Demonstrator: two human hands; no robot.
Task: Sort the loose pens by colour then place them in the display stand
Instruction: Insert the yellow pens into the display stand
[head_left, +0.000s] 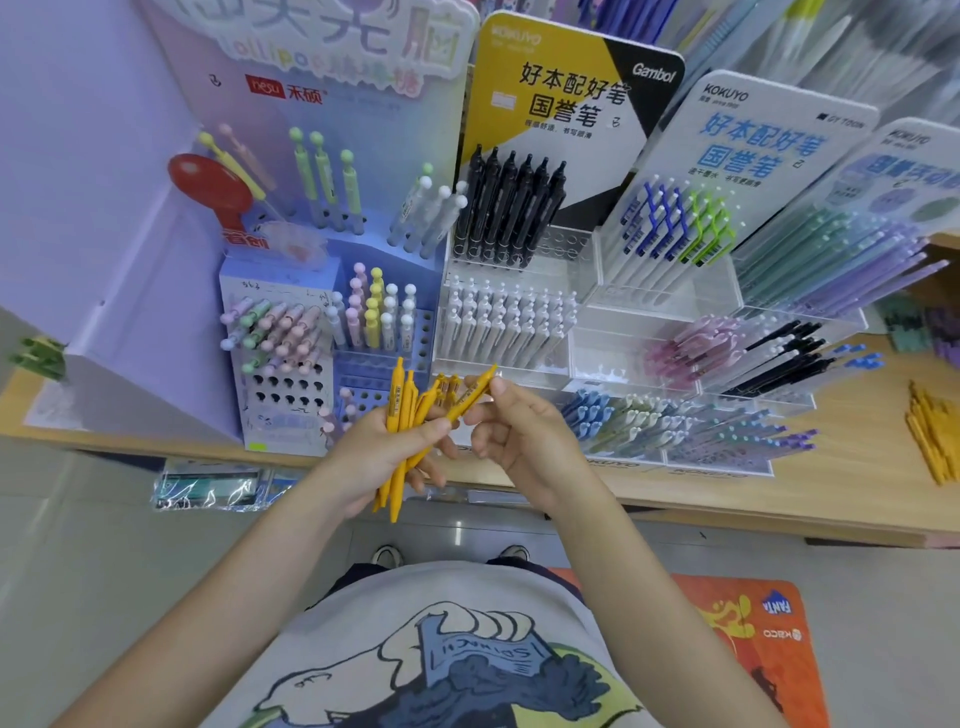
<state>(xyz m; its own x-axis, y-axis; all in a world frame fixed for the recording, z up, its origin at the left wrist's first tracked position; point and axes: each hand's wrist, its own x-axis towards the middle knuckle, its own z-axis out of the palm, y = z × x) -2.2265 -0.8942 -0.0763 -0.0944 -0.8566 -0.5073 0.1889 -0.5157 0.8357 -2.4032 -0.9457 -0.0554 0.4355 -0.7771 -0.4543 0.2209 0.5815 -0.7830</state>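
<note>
My left hand (382, 457) grips a bundle of several yellow pens (401, 415), held roughly upright in front of the shelf. My right hand (519, 436) pinches one more yellow pen (472, 392), tilted with its top up and to the right, its lower end against the bundle. More loose yellow pens (932, 434) lie on the wooden shelf at the far right. The clear acrylic display stand (582, 249) behind my hands holds black pens (506, 208) in its top row and white pens (504, 322) below.
A lilac pastel pen stand (311, 291) stands left of the clear one. Further Kokuyo trays (779, 338) with blue, green, purple, pink and black pens fill the right. The wooden shelf edge (727, 499) runs below. An orange mat (748, 623) lies on the floor.
</note>
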